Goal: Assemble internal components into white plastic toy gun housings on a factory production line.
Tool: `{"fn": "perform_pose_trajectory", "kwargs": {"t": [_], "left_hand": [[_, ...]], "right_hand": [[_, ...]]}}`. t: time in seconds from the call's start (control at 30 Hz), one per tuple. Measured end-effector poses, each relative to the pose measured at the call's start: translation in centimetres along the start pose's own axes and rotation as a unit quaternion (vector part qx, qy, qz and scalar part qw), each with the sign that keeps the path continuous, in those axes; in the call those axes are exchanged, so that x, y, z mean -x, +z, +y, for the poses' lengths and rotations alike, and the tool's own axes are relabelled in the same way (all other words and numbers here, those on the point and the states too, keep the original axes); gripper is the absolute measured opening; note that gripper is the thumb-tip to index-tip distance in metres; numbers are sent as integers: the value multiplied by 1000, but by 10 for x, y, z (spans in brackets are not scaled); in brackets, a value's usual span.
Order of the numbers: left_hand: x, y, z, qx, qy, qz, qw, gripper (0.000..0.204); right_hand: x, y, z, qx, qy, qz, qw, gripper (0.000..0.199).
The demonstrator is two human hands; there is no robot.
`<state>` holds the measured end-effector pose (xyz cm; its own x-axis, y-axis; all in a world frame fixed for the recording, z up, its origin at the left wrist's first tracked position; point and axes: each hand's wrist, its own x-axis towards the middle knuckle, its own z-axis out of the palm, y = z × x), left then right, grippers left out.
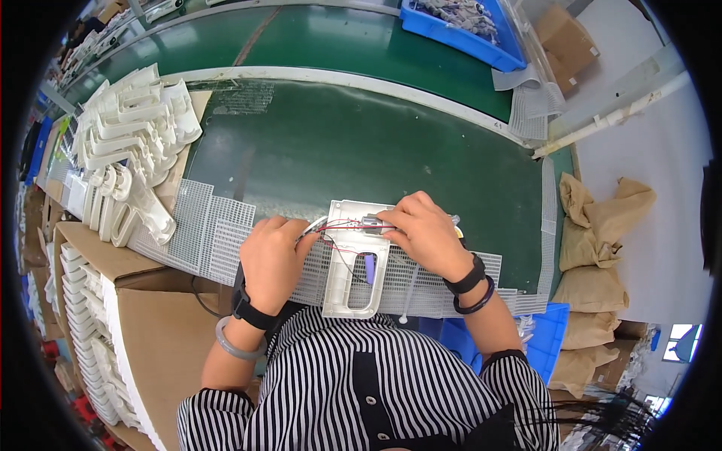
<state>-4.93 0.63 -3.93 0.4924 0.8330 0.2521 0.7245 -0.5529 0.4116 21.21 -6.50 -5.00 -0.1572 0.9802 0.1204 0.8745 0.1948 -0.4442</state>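
Note:
In front of me a white plastic housing half [336,282] with a looped handle lies, its hollow side up, on the mesh matting. My left hand [274,255] is closed at its left edge, pinching a white cable [317,223]. Thin red and dark wires [342,225] run from there across the housing. My right hand [427,234] pinches a small silver cylinder, seemingly a motor [371,224], at the housing's upper part. A purple piece [369,267] shows inside the handle loop. What sits beneath my right fingers is hidden.
White plastic shells [139,143] are stacked at the left, above an open carton [169,353] holding more. A green conveyor [331,37] runs beyond the bench, with a blue bin of parts [466,26]. Brown sacks [594,289] and a blue tub [555,342] stand right.

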Motion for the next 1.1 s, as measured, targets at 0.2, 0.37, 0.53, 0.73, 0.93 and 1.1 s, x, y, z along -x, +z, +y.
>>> {"fn": "perform_pose_trajectory", "kwargs": {"t": [0.2,0.37,0.53,0.73,0.93,1.1], "left_hand": [[-1,8,4,46,-60,29,997,21],[4,25,10,23,-89,14,996,23],[3,28,15,39,-80,42,995,23],[2,30,17,-33,-61,13,997,28],[4,34,16,-65,-11,47,997,38],[3,35,15,-60,33,76,995,40]], "right_hand": [[2,4,-1,-26,16,13,999,34],[4,8,1,-42,32,23,998,34],[7,11,4,-52,23,42,997,35],[9,12,6,-70,26,48,996,34],[9,14,6,-64,28,47,996,34],[9,16,7,-50,13,74,996,31]]}}
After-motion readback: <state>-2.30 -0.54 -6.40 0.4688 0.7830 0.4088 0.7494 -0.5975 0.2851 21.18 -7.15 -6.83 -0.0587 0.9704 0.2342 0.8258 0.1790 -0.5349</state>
